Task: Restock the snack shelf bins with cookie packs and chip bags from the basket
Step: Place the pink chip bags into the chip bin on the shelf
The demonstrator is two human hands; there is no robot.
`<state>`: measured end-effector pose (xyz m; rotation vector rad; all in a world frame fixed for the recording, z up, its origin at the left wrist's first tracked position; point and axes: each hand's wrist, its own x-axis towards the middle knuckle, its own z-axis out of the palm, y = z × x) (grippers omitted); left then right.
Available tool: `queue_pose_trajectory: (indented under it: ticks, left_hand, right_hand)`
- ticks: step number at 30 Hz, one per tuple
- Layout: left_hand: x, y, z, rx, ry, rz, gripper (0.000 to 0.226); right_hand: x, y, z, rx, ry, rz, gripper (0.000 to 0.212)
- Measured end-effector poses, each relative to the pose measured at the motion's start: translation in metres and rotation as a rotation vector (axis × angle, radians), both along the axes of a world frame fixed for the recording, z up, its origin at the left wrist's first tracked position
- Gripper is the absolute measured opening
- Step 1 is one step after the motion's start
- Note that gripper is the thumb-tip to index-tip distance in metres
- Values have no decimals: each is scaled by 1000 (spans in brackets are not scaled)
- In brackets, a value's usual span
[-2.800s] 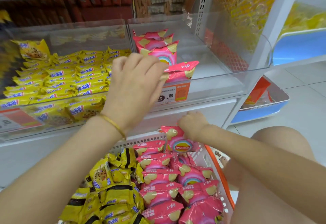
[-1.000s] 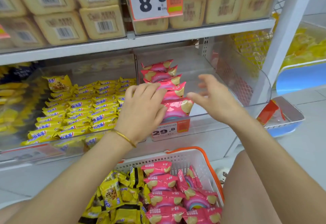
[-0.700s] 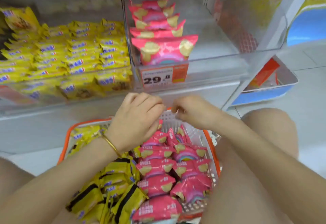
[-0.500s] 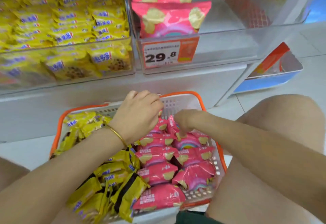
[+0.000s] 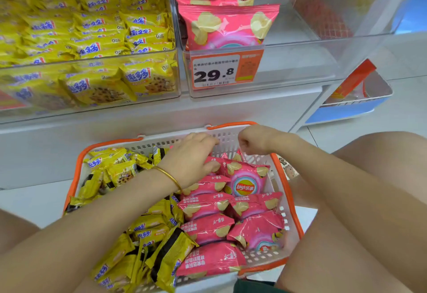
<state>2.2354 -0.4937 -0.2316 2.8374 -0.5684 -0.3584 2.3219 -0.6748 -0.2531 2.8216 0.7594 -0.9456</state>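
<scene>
Pink chip bag [image 5: 216,160] at basket's [image 5: 227,136] far edge, left hand [image 5: 191,158] gripping it; right hand [image 5: 256,140] curled, pinching top corner of upright Lay's bag [image 5: 245,181]. Yellow cookie packs [image 5: 115,172] along basket's left side.

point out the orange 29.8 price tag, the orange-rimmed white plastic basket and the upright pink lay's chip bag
orange 29.8 price tag [image 5: 221,71]: head view, white number panel
orange-rimmed white plastic basket [image 5: 79,161]: head view, left rim
upright pink lay's chip bag [image 5: 246,183]: head view, logo
</scene>
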Motion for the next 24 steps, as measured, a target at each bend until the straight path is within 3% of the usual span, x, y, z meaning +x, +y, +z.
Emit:
queue_pose_trajectory:
  ticks: [3,5,8,11,17,20,24]
  left_hand:
    - [-2,-4,-3,-37,57,23,53]
    - [-6,-5,-3,-36,63,22,52]
    - [-9,-3,-1,-39,66,22,52]
    - [-11,-1,-1,-58,64,35,52]
    - [-10,-1,-1,-159,82,76,65]
    - [-9,-6,6,-303,147,129,81]
    - [-12,-19,34,-579,176,181,89]
  right_hand:
    - [-12,-10,-24,-121,156,-111,57]
    - [-24,-11,-43,-176,165,-95,68]
    - [-35,-8,-58,-246,92,-14,62]
    - [-34,-6,-60,-176,88,-19,50]
    - [-18,-13,-6,-70,-24,-25,50]
    - [-21,-23,38,92,-85,-49,51]
    - [-37,-42,94,512,-13,-139,41]
